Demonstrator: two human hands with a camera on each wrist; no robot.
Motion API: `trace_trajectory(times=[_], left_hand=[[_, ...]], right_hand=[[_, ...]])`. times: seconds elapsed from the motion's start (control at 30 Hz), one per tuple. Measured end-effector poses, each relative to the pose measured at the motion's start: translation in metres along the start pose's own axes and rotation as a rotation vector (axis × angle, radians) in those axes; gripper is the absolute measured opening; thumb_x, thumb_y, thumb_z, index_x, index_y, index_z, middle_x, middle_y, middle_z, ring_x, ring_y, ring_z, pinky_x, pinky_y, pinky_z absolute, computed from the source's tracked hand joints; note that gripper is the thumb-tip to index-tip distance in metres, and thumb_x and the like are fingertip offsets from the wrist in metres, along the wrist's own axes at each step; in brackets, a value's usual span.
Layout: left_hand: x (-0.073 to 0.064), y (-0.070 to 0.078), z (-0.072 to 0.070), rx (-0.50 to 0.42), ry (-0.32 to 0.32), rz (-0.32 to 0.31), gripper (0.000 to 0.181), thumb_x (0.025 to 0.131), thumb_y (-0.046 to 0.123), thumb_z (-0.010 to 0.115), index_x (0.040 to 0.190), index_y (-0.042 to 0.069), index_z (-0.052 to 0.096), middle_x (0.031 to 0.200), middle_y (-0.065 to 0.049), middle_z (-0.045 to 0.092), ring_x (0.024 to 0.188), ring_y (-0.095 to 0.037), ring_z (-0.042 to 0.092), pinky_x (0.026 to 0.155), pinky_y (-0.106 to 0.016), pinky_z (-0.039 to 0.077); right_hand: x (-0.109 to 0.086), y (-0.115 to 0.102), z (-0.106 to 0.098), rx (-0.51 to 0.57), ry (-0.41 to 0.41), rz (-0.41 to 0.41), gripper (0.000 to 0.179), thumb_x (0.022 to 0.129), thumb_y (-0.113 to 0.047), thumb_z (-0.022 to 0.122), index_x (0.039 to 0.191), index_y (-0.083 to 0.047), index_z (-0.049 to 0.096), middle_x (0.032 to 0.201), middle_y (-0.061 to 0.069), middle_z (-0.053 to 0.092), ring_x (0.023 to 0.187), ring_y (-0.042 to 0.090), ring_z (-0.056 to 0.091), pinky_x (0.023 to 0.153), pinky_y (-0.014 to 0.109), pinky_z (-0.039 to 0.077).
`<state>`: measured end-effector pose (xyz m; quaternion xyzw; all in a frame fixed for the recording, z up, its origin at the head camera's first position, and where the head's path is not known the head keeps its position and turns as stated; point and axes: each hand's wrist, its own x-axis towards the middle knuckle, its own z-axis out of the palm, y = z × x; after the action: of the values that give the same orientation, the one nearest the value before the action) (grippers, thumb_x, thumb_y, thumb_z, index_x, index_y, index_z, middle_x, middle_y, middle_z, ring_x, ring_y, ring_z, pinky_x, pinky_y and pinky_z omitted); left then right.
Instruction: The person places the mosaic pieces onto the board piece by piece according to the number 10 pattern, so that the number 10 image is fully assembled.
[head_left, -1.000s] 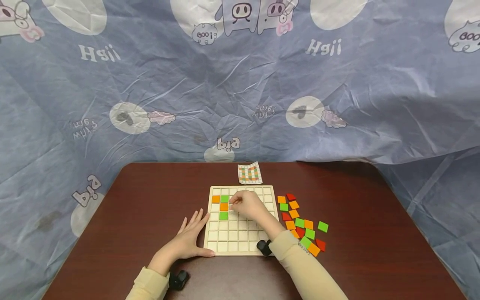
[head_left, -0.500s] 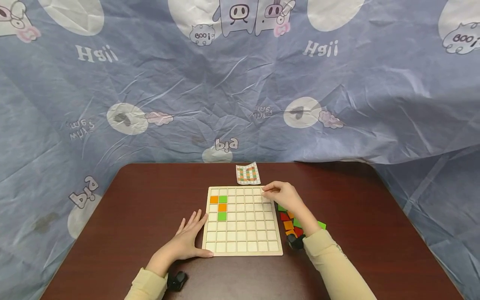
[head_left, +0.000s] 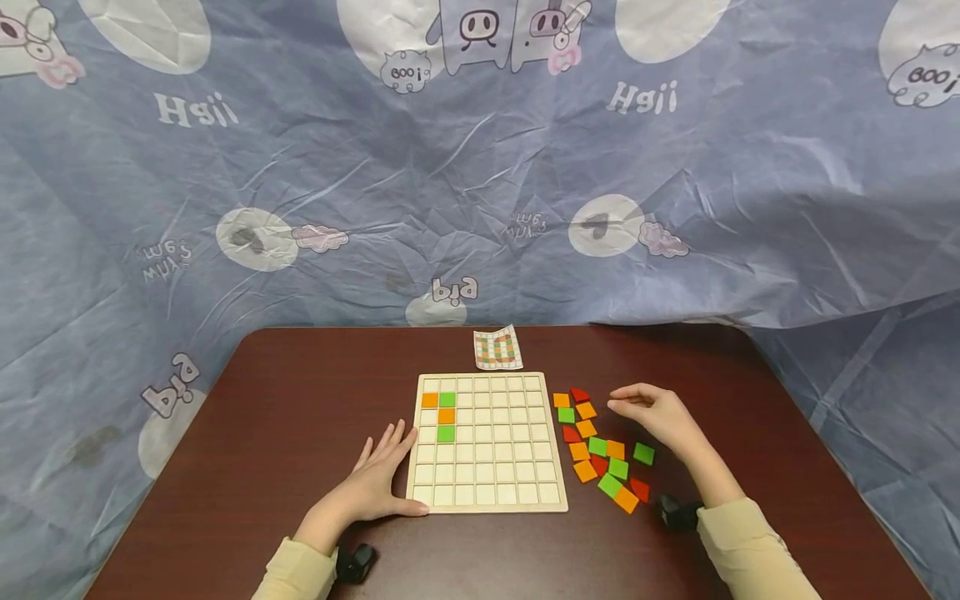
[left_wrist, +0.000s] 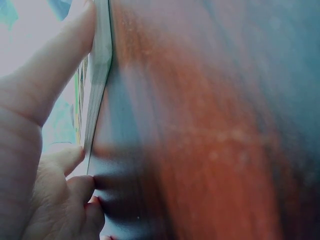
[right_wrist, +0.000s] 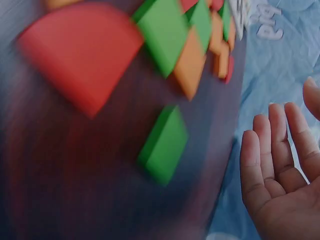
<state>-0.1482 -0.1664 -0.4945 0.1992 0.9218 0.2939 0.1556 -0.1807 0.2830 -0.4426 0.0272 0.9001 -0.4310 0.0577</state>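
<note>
A pale square grid board (head_left: 497,452) lies on the table. Set in its upper left cells are an orange tile (head_left: 430,400) and a green tile (head_left: 447,399), with another orange tile (head_left: 446,416) and green tile (head_left: 446,433) below the latter. My left hand (head_left: 372,482) rests at the board's left side, thumb at the near corner, fingers spread along the edge. To the right, my right hand (head_left: 660,419) hovers beyond the loose tiles, holding nothing, its fingers lightly bent. In the right wrist view, a red quarter-round tile (right_wrist: 82,50) and a green tile (right_wrist: 165,145) lie nearby.
Loose orange, green and red tiles (head_left: 597,447) lie scattered along the board's right side. Behind the board is a small paper card (head_left: 497,348) printed with a coloured grid pattern. A blue printed cloth (head_left: 480,167) hangs behind the dark wooden table (head_left: 315,375).
My right hand has moved from over the board, past its upper right corner, to the right of the loose tiles. My left hand has stayed at the board's edge.
</note>
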Motion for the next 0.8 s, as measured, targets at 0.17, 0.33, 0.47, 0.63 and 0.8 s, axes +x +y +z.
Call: trace_trajectory(times=[0.17, 0.33, 0.47, 0.63, 0.8], left_hand=[[0.001, -0.001, 0.000, 0.000, -0.002, 0.003, 0.119, 0.070, 0.052, 0.085, 0.158, 0.008, 0.018, 0.165, -0.018, 0.003, 0.153, -0.039, 0.002, 0.119, -0.065, -0.001], [0.001, -0.001, 0.002, 0.005, 0.008, 0.002, 0.119, 0.070, 0.052, 0.085, 0.158, 0.007, 0.019, 0.165, -0.019, 0.005, 0.153, -0.039, 0.003, 0.119, -0.064, 0.000], [0.001, 0.000, 0.003, 0.006, 0.015, 0.001, 0.119, 0.069, 0.052, 0.086, 0.158, 0.006, 0.020, 0.165, -0.019, 0.006, 0.153, -0.039, 0.003, 0.119, -0.064, 0.000], [0.000, 0.000, 0.003, 0.003, 0.012, 0.002, 0.119, 0.069, 0.052, 0.085, 0.158, 0.007, 0.020, 0.165, -0.019, 0.005, 0.153, -0.039, 0.003, 0.119, -0.064, -0.001], [0.001, -0.001, 0.002, 0.005, 0.011, 0.003, 0.119, 0.070, 0.052, 0.085, 0.158, 0.008, 0.019, 0.165, -0.018, 0.004, 0.153, -0.039, 0.003, 0.119, -0.064, 0.000]], right_hand=[[-0.012, 0.017, -0.011, 0.003, -0.012, 0.045, 0.048, 0.094, -0.039, 0.067, 0.127, -0.004, 0.064, 0.121, 0.015, 0.069, 0.107, 0.026, 0.064, 0.091, 0.043, 0.053], [-0.020, 0.031, -0.013, 0.002, -0.032, 0.052, 0.051, 0.093, -0.040, 0.067, 0.127, -0.002, 0.063, 0.120, 0.014, 0.069, 0.100, 0.017, 0.065, 0.087, 0.034, 0.054], [-0.025, 0.040, -0.011, 0.009, -0.061, 0.048, 0.051, 0.092, -0.036, 0.069, 0.127, 0.000, 0.062, 0.119, 0.016, 0.069, 0.097, 0.013, 0.067, 0.083, 0.028, 0.054], [-0.030, 0.043, -0.009, 0.004, -0.082, 0.034, 0.049, 0.089, -0.029, 0.073, 0.125, 0.003, 0.062, 0.119, 0.019, 0.069, 0.098, 0.019, 0.068, 0.077, 0.020, 0.054], [-0.033, 0.044, -0.009, -0.093, -0.099, -0.013, 0.047, 0.086, -0.026, 0.077, 0.122, 0.000, 0.064, 0.121, 0.019, 0.067, 0.105, 0.029, 0.063, 0.080, 0.025, 0.053]])
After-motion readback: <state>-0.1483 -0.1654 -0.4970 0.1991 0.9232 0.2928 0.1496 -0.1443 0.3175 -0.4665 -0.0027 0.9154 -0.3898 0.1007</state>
